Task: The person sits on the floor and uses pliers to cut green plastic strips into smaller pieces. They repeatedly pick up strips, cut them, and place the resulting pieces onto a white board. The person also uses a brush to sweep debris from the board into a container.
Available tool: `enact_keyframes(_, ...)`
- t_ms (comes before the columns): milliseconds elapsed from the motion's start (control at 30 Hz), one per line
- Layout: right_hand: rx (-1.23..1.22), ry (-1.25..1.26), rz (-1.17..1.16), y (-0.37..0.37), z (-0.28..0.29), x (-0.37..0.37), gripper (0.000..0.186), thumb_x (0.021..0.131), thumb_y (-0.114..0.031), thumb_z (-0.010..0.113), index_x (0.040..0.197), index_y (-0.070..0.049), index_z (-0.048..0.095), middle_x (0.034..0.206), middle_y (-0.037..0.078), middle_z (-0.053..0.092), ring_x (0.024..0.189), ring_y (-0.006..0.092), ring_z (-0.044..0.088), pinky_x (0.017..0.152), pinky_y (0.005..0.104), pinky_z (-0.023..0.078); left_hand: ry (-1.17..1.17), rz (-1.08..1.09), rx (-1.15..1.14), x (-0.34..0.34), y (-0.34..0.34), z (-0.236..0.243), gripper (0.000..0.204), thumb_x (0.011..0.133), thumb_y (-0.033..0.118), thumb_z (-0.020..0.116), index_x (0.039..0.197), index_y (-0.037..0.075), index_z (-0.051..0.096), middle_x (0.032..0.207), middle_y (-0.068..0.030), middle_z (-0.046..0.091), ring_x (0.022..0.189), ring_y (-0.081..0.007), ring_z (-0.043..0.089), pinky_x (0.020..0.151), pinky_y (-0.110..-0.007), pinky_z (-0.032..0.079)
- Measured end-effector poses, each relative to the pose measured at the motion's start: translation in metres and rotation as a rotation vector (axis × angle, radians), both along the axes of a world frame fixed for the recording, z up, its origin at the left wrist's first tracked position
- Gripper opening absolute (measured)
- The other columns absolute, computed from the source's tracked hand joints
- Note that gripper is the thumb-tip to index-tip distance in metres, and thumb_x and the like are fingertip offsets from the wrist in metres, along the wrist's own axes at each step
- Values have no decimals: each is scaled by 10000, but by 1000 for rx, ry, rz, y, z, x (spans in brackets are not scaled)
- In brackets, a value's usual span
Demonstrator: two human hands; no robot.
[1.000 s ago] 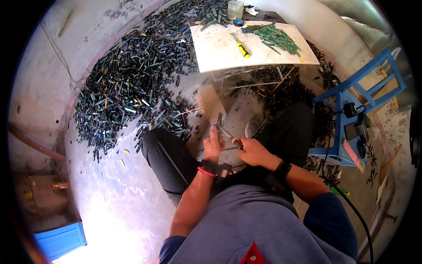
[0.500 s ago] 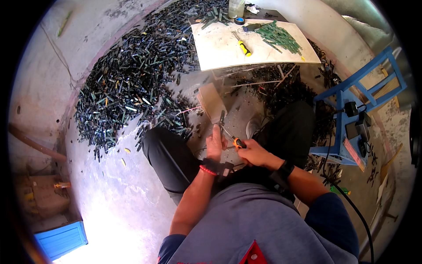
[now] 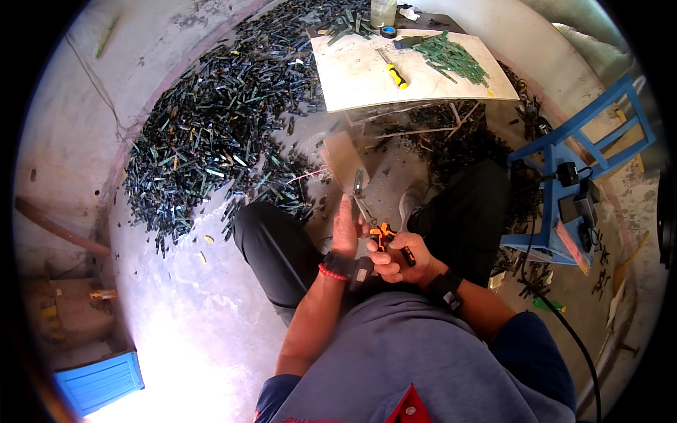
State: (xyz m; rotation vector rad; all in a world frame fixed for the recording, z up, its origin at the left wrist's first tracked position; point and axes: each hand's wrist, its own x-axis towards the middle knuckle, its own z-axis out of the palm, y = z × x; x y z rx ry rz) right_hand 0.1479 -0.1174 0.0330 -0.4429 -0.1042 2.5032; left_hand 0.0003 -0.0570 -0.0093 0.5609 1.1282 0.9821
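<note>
Between my knees, my left hand (image 3: 344, 231) points forward, its fingers closed on a narrow dark-green strip (image 3: 359, 180) that sticks up past the fingertips. Beside it, my right hand (image 3: 405, 259) is wrapped round pliers (image 3: 383, 233) with orange-and-black handles, which look spread apart. The slim metal end of the pliers reaches toward the base of the strip. Whether the metal touches it, I cannot tell. Just beyond the strip, a tan flat board (image 3: 344, 161) leans low over the floor.
A large heap of dark strips (image 3: 211, 134) covers the floor at left. Ahead, a pale tabletop (image 3: 352, 84) carries a yellow-and-black screwdriver (image 3: 396, 75), green strips (image 3: 455, 58) and a tape roll (image 3: 388, 32). At right stands a blue chair (image 3: 550, 166) with black adapters and a cable.
My right hand has turned over, and the pliers' two handles now show spread. The strip has tilted, showing its greenish face. The view has shifted slightly.
</note>
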Motion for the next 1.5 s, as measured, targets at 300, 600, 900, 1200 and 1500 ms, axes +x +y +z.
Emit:
enact_keyframes(300, 1045, -1591, 273, 29, 4, 23, 262, 733, -175, 575, 910, 17, 553, 789, 204, 601, 718, 340, 595, 627, 437, 470, 184, 5, -2, 9, 1, -19, 629, 873, 628, 407, 573, 75, 414, 471, -48, 405, 398, -150, 372, 421, -285, 282)
enact_keyframes(600, -8, -66, 65, 11, 3, 9, 330, 739, -231, 536, 1003, -34, 518, 760, 35, 516, 566, 153, 457, 484, 287, 372, 79, 5, 73, 0, 0, -2, 605, 891, 606, 378, 594, 81, 423, 496, -35, 408, 433, -141, 393, 434, -279, 295)
enact_keyframes(900, 1331, -1760, 144, 32, -6, 25, 222, 728, -168, 593, 874, -4, 565, 654, 173, 580, 580, 316, 587, 563, 407, 475, 187, -13, 9, 2, 2, -23, 603, 894, 596, 395, 594, 73, 434, 480, -34, 400, 409, -145, 375, 424, -282, 281)
enact_keyframes(1200, 308, -647, 267, 38, 2, 34, 279, 700, -187, 564, 932, -34, 532, 737, 70, 551, 541, 210, 507, 495, 341, 404, 89, -27, 37, -1, 1, -11, 597, 895, 603, 377, 604, 84, 418, 483, -34, 399, 421, -143, 377, 427, -276, 287)
enact_keyframes(1500, 70, -245, 145, 12, 5, 15, 281, 755, -207, 567, 1015, -101, 542, 720, 78, 534, 547, 194, 475, 475, 317, 399, -200, -12, -65, -3, 1, 11, 551, 890, 597, 403, 634, 110, 413, 525, -5, 390, 434, -135, 377, 420, -267, 300)
